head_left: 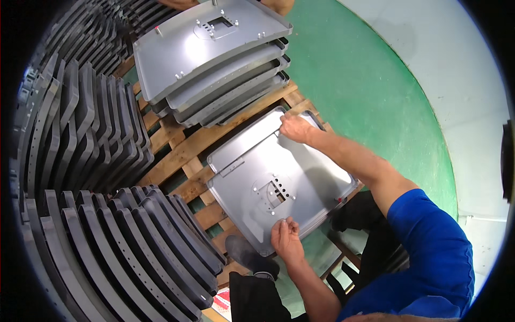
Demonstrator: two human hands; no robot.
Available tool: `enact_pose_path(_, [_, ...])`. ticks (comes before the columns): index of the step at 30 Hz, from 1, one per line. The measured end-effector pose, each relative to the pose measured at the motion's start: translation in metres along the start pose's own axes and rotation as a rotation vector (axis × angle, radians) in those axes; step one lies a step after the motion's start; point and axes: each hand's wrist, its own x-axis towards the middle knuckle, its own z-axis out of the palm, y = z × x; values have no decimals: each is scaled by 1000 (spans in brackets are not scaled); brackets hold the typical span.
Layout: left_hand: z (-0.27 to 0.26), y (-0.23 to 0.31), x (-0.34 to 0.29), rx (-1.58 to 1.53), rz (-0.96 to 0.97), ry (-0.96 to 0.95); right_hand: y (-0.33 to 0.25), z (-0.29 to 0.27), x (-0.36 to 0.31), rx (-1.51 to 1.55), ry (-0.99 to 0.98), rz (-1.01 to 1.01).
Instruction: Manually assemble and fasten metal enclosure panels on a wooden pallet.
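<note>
A grey sheet-metal panel (316,180) with raised, rounded edges lies in front of me. Around its square cutout are a row of dark holes and several small pale studs. Over the near side of the panel is my left hand (287,241), thumb and fingers pinched together; a tiny pale piece shows at the fingertips, too small to name. My right hand (296,129) is closed at the panel's far edge, by a narrow raised strip. Whatever sits in its fingers is hidden. A second metal piece (244,142) runs along the panel's far left side.
Wooden pallet slats (185,155) lie under the panel. Beyond stands a stack of similar panels (214,53), with another person's arms (279,5) behind it. Rows of upright grey panels (129,236) fill the left. Green floor (370,102) and a pale wall (461,80) are right.
</note>
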Motion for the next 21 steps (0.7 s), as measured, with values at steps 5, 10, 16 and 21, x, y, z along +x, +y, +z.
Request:
enact_pose_path(5, [2, 0, 1, -4, -9, -24, 1, -3, 1, -65, -45, -52])
enact_pose_path(10, [4, 1, -2, 13, -6, 3, -7, -4, 1, -75, -29, -30])
enact_pose_path(16, [6, -3, -1, 27, -11, -6, -13, 2, 8, -128, -31, -30])
enact_pose_path(21, [7, -5, 0, 28, -1, -11, -8, 1, 12, -25, -41, 20])
